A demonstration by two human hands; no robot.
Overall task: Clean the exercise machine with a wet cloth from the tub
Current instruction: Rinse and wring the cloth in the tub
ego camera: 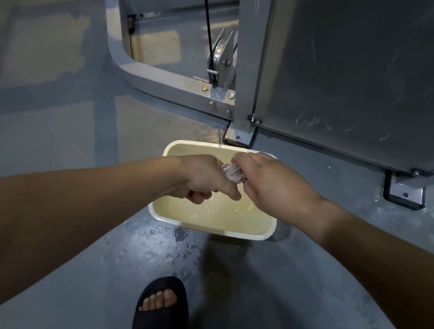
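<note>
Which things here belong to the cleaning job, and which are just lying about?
In the job:
- cloth, gripped at either end by the left hand and right hand
- tub of water below them
- exercise machine behind the tub

Just about:
- black slipper on a foot
- water drops on the floor

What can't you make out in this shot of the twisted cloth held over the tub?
- Cloth: head view, only a short twisted stretch shows; the rest is hidden inside the left hand and right hand.
- Tub: head view, the hands cover part of its far rim and water.
- Exercise machine: head view, cut off by the top and right edges.
</note>
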